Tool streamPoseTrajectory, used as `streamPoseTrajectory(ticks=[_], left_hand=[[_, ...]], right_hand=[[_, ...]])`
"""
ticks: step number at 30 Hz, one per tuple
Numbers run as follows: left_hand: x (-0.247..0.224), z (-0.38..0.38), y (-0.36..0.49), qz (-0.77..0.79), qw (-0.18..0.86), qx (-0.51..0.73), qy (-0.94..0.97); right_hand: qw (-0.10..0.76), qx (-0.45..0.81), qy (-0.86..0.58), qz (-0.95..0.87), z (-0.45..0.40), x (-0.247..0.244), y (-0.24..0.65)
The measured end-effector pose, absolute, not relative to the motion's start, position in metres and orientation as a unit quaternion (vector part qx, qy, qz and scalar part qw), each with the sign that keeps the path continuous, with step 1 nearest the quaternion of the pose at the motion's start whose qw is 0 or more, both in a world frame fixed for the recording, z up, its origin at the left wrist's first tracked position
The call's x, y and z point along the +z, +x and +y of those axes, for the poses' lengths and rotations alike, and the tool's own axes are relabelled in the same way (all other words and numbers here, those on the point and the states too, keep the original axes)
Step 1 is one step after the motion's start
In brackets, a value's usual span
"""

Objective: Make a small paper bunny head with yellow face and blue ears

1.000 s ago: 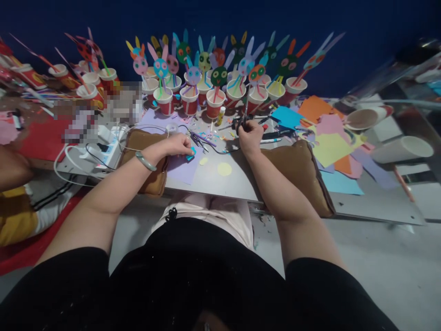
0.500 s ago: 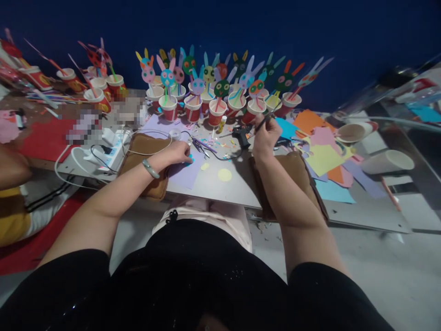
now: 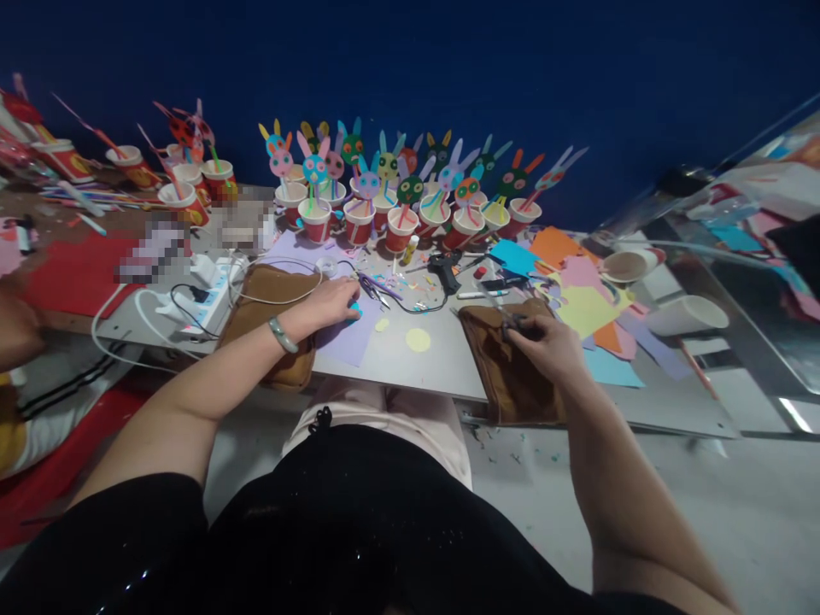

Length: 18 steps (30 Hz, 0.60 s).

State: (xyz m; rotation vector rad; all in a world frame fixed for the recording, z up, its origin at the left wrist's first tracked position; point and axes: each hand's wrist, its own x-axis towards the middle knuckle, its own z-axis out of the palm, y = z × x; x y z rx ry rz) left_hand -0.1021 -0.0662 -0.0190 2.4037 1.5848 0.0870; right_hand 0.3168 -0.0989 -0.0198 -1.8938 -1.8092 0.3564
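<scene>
My left hand [image 3: 334, 302] rests on the purple paper [image 3: 346, 343], its fingers closed around a small blue piece [image 3: 354, 313]. Over the right brown pad [image 3: 522, 384], my right hand [image 3: 546, 340] grips dark-handled scissors [image 3: 512, 323], whose blades point up and away. Two yellow paper circles lie between my hands, a larger one [image 3: 418, 340] and a smaller one [image 3: 383, 325]. Behind them is a black glue gun [image 3: 444, 272], with a yellow glue stick [image 3: 410, 249] beside it.
Red cups [image 3: 401, 231] with paper rabbit heads on straws line the back. Coloured paper [image 3: 589, 299] is piled at right. A power strip [image 3: 214, 299] with cables stands left of the left brown pad [image 3: 262, 299]. Part of another person's arm [image 3: 19, 329] shows at far left.
My right hand has moved from beside the glue gun toward me and to the right, carrying the scissors over the brown pad. My left hand has barely moved; the view has shifted slightly.
</scene>
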Motion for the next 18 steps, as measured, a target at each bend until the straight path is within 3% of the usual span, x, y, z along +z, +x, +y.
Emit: streamPoseTrajectory(ticks=[5,11,18], left_hand=[[-0.01,-0.059,-0.09,0.495,0.076,-0.006,0.865],[0.007,-0.015,-0.073,0.438,0.151,-0.026,0.886],[0.004,0.009,-0.046,0.431,0.174,0.091,0.881]], right_hand=[[0.174,0.091,-0.726,-0.659,-0.097,-0.023,0.332],[0.053,0.044,-0.711,-0.7,-0.1,-0.003,0.334],[0.057,0.075,-0.716,-0.691,-0.101,0.004,0.335]])
